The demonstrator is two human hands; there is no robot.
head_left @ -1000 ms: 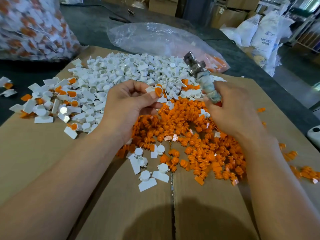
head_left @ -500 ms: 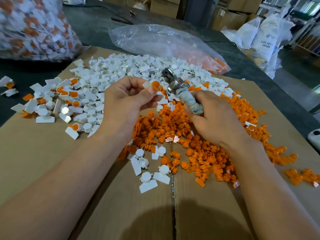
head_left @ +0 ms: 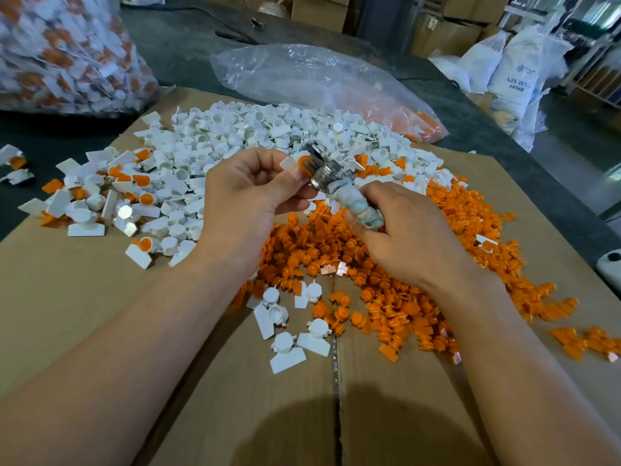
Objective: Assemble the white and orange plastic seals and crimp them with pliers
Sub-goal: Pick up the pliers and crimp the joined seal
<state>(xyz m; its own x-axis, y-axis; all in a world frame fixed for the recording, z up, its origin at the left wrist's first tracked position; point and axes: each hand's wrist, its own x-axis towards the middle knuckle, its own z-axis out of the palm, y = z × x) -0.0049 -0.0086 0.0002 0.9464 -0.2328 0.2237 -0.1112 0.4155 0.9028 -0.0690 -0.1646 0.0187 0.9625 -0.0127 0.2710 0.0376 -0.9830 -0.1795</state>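
Head view: cardboard [head_left: 100, 314] serves as bench, white pile [head_left: 268, 129] far and orange pile [head_left: 420, 280] near for quick reach; left hand [head_left: 248, 203] pinches a seal [head_left: 300, 163] against the head of the pliers [head_left: 336, 183], which the right hand [head_left: 410, 237] grips, apparently ready to crimp.

Upper right of frame, on white sack [head_left: 517, 52]: dark print in capitals, reading "ABS RESI", with the last letters lost at the fold. Set about mid-height on the sack's face, slightly tilted. Directly beneath, a shorter line, roughly "AB5WB", too blurred to confirm. Above both, small blue emblem [head_left: 522, 67] with fine lettering, illegible. Top centre-right, on cardboard box [head_left: 450, 35]: small white sticker [head_left: 433, 21] with one dark mark, not readable.
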